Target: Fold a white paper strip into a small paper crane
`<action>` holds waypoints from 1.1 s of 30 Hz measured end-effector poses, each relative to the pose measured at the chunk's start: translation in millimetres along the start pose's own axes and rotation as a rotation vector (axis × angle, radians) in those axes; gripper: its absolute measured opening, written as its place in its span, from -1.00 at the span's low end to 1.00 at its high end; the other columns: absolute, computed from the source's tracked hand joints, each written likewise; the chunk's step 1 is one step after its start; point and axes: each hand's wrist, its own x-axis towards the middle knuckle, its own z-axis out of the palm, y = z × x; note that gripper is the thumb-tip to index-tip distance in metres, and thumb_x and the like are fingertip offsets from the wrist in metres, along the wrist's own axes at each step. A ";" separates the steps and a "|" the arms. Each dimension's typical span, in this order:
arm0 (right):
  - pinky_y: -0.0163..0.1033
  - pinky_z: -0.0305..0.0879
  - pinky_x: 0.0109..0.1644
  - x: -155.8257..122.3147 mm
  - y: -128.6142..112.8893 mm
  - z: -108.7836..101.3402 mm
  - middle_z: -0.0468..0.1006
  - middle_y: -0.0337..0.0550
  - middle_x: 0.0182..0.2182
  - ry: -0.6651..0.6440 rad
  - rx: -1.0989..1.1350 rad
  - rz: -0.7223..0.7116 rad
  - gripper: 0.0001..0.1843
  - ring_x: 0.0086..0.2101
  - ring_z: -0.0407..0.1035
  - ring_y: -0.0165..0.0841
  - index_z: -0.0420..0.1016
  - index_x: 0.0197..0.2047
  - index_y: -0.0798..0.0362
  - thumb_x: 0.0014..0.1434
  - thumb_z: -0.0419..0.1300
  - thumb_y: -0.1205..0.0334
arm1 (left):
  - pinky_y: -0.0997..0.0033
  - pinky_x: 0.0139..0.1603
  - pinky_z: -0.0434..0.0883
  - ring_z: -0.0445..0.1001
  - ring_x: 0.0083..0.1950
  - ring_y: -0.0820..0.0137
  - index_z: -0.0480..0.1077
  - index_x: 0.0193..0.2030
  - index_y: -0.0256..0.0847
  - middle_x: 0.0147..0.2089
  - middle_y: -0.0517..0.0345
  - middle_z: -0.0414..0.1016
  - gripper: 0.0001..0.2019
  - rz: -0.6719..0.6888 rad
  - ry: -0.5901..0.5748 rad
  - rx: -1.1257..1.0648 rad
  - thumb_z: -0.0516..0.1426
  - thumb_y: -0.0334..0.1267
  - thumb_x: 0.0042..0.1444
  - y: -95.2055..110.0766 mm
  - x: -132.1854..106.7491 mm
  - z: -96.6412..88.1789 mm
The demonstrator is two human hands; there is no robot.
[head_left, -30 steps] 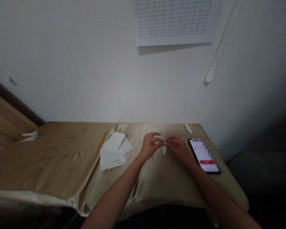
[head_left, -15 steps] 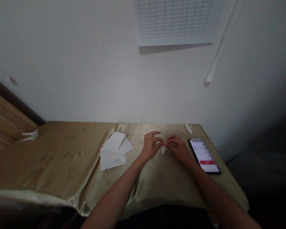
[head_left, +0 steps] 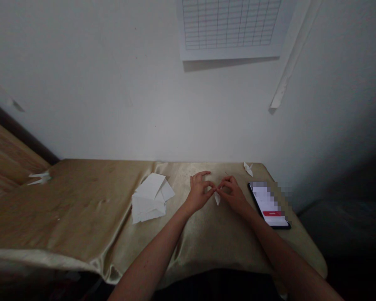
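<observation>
White folded paper (head_left: 217,198), narrow like a small point, hangs just below the place where the two hands meet, and its upper part is hidden behind the fingertips. Compared with a moment ago, this paper sits a little more to the right and lower, and the fingers are curved more tightly around it. The left hand (head_left: 199,193) and the right hand (head_left: 233,194) are both closed in a pinch, with thumb and first finger bent toward each other, and they seem to hold the paper together from two sides; how much each hand grips, I cannot tell. Under the hands lies a gold satin cloth (head_left: 181,238), with soft wrinkles, covering the table. Just left of the left hand is a loose stack of white paper sheets (head_left: 148,198), and just right of the right hand is a black smartphone (head_left: 268,205) with a blurred screen and a red button. Farther ahead, beyond the right hand, a small folded paper figure (head_left: 248,169) stands near the far edge of the cloth. Well to the left, another white folded paper figure (head_left: 40,179) lies at the cloth's corner. On the wall far ahead hangs a printed grid chart (head_left: 228,25).
</observation>
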 end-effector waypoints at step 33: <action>0.01 0.18 0.29 -1.4 4.0 2.5 0.39 -0.10 0.00 0.004 0.014 0.023 -0.89 0.10 0.31 -0.20 0.54 -0.29 -0.06 0.17 0.23 0.12 | -0.13 0.40 0.18 0.29 0.33 0.13 0.63 -0.32 -0.05 0.26 0.06 0.39 -0.97 -0.037 0.007 -0.036 0.37 -0.24 0.08 2.0 -0.3 -3.8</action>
